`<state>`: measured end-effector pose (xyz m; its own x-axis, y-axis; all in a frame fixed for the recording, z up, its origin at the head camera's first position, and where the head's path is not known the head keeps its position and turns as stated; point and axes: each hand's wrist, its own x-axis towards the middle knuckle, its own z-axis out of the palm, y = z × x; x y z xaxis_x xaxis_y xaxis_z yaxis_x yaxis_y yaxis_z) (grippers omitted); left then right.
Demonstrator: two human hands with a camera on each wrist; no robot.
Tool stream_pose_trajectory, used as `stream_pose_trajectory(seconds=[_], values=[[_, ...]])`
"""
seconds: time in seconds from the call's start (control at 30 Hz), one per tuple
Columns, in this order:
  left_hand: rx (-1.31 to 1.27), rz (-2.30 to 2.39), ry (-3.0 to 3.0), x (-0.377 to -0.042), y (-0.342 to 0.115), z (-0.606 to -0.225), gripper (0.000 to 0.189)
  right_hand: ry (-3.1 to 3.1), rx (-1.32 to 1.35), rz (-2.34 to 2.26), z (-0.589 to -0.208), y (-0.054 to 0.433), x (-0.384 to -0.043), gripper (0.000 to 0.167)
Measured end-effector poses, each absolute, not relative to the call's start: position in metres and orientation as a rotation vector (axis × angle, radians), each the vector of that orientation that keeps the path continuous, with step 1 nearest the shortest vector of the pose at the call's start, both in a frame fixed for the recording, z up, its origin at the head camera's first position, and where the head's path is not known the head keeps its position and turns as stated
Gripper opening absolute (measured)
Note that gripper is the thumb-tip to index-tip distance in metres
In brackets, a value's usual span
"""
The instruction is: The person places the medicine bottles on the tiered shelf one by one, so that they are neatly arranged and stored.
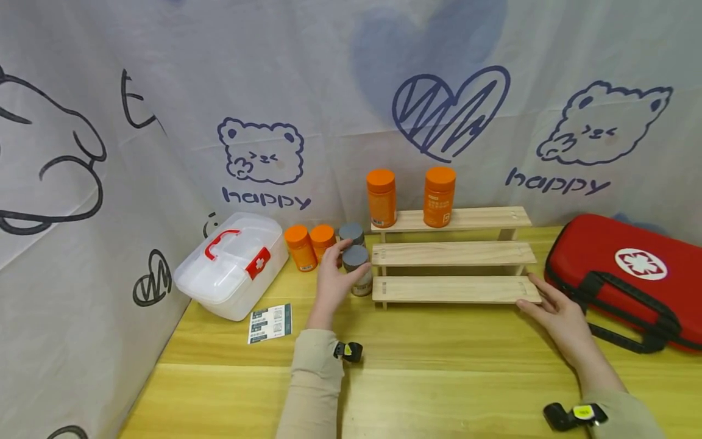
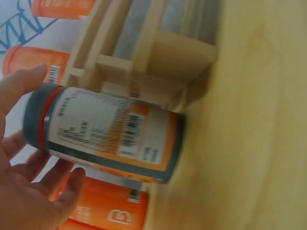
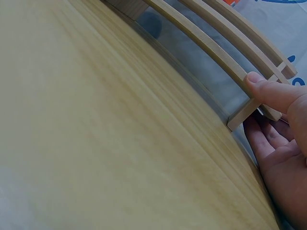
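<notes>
A grey-capped jar (image 1: 356,268) with an orange and white label (image 2: 110,127) stands at the left end of a three-step wooden shelf (image 1: 455,289). My left hand (image 1: 333,281) holds it near the cap, thumb on one side and fingers on the other. The lower fingers (image 2: 72,191) are bent loosely beside the jar. At the shelf's right end, my right hand (image 1: 559,317) grips the lowest step, its thumb (image 3: 273,91) on the board and the other fingers tucked round the end. Two orange jars (image 1: 381,198) stand on the top step.
Left of the held jar are two more orange jars (image 1: 300,247) and a second grey-capped jar (image 1: 351,231). A clear first-aid box (image 1: 225,277) and a printed label sheet (image 1: 270,324) lie farther left. A red first-aid bag (image 1: 614,244) lies close to my right hand.
</notes>
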<state>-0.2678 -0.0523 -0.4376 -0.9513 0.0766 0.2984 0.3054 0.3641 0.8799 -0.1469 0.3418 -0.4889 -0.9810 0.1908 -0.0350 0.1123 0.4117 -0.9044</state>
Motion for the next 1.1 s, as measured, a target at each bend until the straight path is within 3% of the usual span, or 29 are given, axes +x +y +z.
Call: stream_pose_trajectory(seconds=[0.63, 1.1], values=[[-0.238, -1.616, -2.360, -0.268, -0.044, -0.446, 0.055, -2.581, -0.282, 1.625, -0.487, 0.341, -0.146, 0.078], [-0.224, -1.439, -2.345, -0.261, -0.046, -0.421, 0.055, -2.566, -0.290, 1.650, -0.488, 0.341, -0.149, 0.079]])
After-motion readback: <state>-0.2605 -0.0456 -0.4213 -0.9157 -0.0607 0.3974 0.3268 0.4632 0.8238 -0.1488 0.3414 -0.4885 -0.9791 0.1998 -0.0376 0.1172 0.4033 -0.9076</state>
